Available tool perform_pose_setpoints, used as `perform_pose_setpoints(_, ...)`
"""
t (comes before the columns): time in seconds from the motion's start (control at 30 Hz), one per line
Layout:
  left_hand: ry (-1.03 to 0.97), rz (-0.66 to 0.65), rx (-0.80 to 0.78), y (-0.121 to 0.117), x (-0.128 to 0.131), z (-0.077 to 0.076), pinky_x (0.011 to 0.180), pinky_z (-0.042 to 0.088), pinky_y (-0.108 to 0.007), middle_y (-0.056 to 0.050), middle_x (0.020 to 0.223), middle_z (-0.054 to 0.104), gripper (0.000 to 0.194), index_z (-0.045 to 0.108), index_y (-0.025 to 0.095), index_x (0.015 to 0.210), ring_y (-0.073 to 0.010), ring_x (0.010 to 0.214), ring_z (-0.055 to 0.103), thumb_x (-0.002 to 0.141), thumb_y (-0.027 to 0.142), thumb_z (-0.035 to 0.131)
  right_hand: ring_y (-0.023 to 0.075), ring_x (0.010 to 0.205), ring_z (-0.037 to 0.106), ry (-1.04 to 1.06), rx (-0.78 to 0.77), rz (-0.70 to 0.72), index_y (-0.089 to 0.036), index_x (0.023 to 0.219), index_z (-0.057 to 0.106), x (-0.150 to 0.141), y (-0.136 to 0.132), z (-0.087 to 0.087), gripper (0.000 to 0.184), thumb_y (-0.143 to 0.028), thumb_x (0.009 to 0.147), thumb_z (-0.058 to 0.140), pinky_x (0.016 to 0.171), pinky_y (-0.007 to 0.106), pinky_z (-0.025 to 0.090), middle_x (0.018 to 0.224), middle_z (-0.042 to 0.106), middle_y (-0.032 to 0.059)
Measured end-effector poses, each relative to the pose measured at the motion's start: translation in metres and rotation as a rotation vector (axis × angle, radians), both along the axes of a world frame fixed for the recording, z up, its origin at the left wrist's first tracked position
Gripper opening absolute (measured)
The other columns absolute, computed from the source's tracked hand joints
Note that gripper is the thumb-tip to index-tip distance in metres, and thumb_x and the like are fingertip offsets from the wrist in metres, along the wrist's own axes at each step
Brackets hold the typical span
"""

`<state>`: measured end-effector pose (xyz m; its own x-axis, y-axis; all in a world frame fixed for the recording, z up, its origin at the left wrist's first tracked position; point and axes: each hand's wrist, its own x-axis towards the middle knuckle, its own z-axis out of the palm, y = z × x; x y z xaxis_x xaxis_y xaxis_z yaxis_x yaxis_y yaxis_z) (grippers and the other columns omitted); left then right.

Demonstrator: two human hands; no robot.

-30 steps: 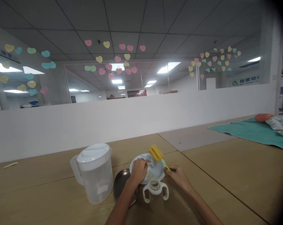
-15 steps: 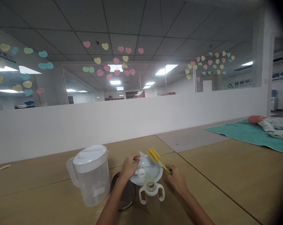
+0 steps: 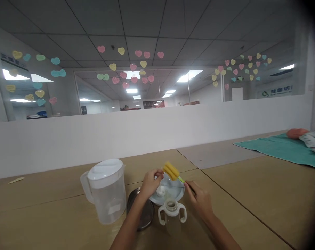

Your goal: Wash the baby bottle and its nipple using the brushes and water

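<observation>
My right hand (image 3: 200,196) is closed around the green handle of a bottle brush with a yellow sponge head (image 3: 171,171). The sponge is raised over a pale bowl (image 3: 177,195). Close to the sponge's left side, my left hand (image 3: 152,181) has its fingers pinched together; what they hold, if anything, is hard to make out. A small white round part (image 3: 161,191) lies in the bowl below that hand. In front of the bowl stands an uncapped clear baby bottle (image 3: 173,222) with two white side handles.
A lidded plastic pitcher (image 3: 107,194) stands on the left, beside a dark round metal tray (image 3: 144,217) partly behind my left forearm. A green towel (image 3: 274,149) with a cloth bundle lies at the far right. A white partition (image 3: 136,133) borders the table (image 3: 233,177).
The left hand has moved right and slightly up, toward the sponge. The brush has tilted flatter, its sponge shifting a little left relative to the bowl. The view has turned slightly left.
</observation>
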<state>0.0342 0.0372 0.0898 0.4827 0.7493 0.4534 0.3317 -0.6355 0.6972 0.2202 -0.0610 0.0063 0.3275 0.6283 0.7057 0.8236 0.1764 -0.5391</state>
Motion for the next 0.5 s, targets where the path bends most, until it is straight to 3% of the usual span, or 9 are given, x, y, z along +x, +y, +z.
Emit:
perform_pose_setpoints(0.2, -0.145, -0.072, -0.173, -0.015, 0.002, 0.013, 0.076, 0.049, -0.027, -0.007, 0.086, 0.071, 0.024, 0.066, 0.012, 0.087, -0.0175, 0.081, 0.065, 0.072, 0.030, 0.060, 0.0177, 0.071, 0.063, -0.030, 0.067, -0.306, -0.019, 0.095, 0.068, 0.004, 0.001, -0.009, 0.044, -0.045, 0.090, 0.033, 0.060, 0.025, 0.038, 0.090, 0.069, 0.0078)
perform_pose_setpoints(0.4, -0.481, -0.186, -0.572, -0.021, 0.004, 0.015, 0.079, 0.051, -0.030, -0.009, 0.084, 0.071, 0.034, 0.063, 0.011, 0.088, -0.0175, 0.080, 0.067, 0.067, 0.037, 0.071, 0.0144, 0.072, 0.062, -0.091, 0.240, -0.097, -0.019, 0.102, 0.067, -0.007, 0.000, -0.016, 0.032, -0.034, 0.089, 0.041, 0.066, 0.022, 0.043, 0.088, 0.069, 0.0069)
perform_pose_setpoints(0.5, -0.608, -0.176, -0.677, -0.020, 0.006, 0.015, 0.074, 0.053, -0.029, -0.009, 0.083, 0.070, 0.035, 0.061, 0.012, 0.089, -0.0163, 0.073, 0.067, 0.065, 0.034, 0.074, 0.0142, 0.073, 0.062, -0.110, 0.268, -0.098, -0.020, 0.105, 0.067, -0.011, 0.000, -0.019, 0.031, -0.032, 0.088, 0.044, 0.068, 0.023, 0.044, 0.086, 0.070, 0.0073)
